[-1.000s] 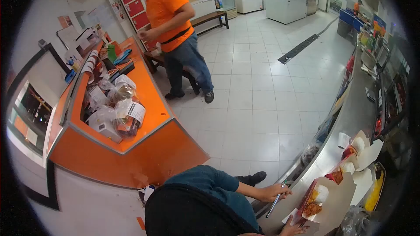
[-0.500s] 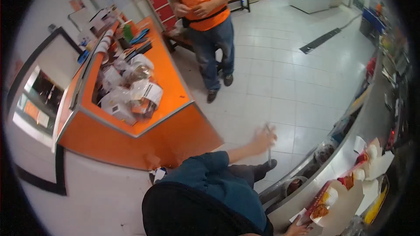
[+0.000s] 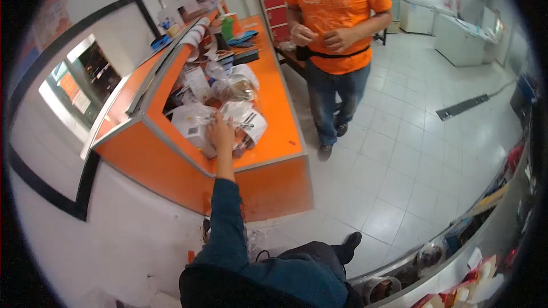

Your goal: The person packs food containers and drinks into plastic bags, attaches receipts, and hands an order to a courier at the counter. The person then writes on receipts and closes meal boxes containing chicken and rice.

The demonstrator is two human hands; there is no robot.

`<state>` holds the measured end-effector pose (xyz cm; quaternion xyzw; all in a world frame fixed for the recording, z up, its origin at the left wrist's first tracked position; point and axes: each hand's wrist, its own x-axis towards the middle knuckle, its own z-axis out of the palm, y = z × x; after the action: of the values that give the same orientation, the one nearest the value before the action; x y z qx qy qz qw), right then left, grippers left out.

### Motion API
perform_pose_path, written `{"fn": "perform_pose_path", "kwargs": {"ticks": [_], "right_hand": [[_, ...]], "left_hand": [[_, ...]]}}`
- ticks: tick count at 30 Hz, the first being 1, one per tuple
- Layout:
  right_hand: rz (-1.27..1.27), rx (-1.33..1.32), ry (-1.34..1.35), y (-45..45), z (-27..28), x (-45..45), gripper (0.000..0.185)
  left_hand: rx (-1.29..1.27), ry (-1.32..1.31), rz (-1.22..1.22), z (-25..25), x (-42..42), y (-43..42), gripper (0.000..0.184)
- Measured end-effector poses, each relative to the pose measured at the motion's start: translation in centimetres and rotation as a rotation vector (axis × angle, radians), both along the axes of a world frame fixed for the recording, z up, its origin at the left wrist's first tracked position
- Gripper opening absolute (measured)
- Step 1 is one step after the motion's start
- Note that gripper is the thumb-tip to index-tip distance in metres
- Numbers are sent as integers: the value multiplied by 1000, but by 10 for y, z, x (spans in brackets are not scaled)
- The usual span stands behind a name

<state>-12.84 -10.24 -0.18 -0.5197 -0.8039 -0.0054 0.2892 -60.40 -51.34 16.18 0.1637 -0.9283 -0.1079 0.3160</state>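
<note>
My left hand (image 3: 222,132) is at the orange counter (image 3: 277,111), its fingers closed round a thin pen (image 3: 244,125) and against the plastic bags. A clear bag with a white box (image 3: 193,127) lies on its left side. To its right is another bag with a printed paper (image 3: 249,121), and a bag with a brownish item (image 3: 241,89) sits behind. My right hand is out of view.
A person in an orange shirt (image 3: 337,17) stands beyond the counter. Opened food boxes (image 3: 465,291) lie on the steel counter (image 3: 456,262) at the lower right. A black tray (image 3: 246,57) and blue item (image 3: 244,37) are farther back on the orange counter.
My left hand has swung from the steel counter over to the bags, carrying the pen. My right hand has left the view. The view has turned left, and the other person appears nearer.
</note>
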Motion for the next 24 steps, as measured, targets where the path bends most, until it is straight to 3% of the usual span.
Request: {"fn": "perform_pose_path", "kwargs": {"ticks": [1,3,5,7,9,11,13,24], "right_hand": [[46,-11,5,0,-1,-13,89],[129,-25,6,-2,-3,-40,88],[215,-33,22,-5,-4,-68,87],[284,-42,19,-8,-4,-93,87],[343,-50,15,-10,-5,-111,86],[386,-65,7,-13,-6,-125,85],[418,-76,-5,-14,-6,-135,85],[427,-138,-38,-5,-9,-143,81]], "left_hand": [[148,-132,-18,1,-5,-15,44],[182,-204,-76,16,9,7,40],[57,124,-248,-24,-18,13,35],[132,-109,-278,-13,-14,46,26],[155,93,-433,-28,-16,69,21],[57,29,-446,-16,-4,96,14],[185,11,-558,-26,-11,116,17],[294,54,-595,-42,-15,157,8]]}}
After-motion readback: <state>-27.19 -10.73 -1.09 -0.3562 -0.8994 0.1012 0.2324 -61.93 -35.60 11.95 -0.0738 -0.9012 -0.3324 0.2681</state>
